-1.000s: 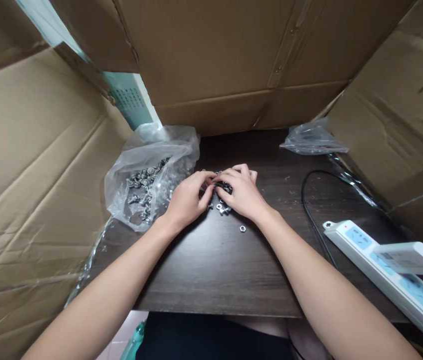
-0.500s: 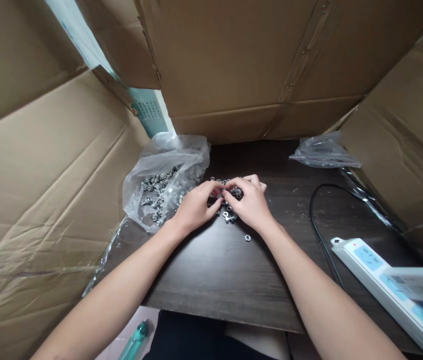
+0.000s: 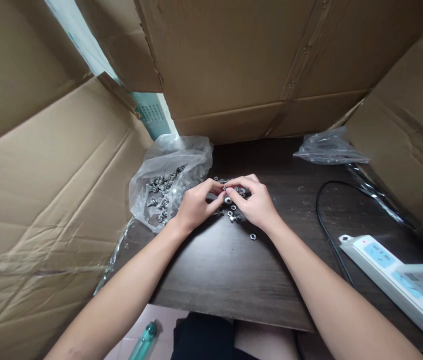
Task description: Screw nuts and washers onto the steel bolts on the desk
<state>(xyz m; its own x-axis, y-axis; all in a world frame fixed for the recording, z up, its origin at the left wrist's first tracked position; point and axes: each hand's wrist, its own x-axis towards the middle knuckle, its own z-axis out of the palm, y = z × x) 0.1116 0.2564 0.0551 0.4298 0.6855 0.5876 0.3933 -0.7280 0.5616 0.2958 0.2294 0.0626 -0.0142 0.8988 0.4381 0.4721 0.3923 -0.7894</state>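
My left hand (image 3: 196, 204) and my right hand (image 3: 254, 200) meet at the fingertips over the dark table (image 3: 211, 270). Both are closed in a pinch around a small metal piece (image 3: 224, 188), partly hidden by the fingers; which kind of fastener it is cannot be made out. Beneath and around the hands lie several loose nuts and bolts. One nut (image 3: 253, 236) sits apart, nearer the front, beside my right wrist. Left of my left hand stands an open clear plastic bag (image 3: 142, 185) holding many metal bolts (image 3: 162, 182).
Cardboard walls (image 3: 234, 60) surround the table. At the back right lies a crumpled clear bag (image 3: 327, 150). A black cable (image 3: 322, 220) curves near a white power strip (image 3: 376, 265) on the right. Below the front edge is a green bottle (image 3: 144, 342).
The view has shifted slightly, so most things appear a little further right. My fingers have moved slightly around the small piece, and more of the fasteners below my hands now show.
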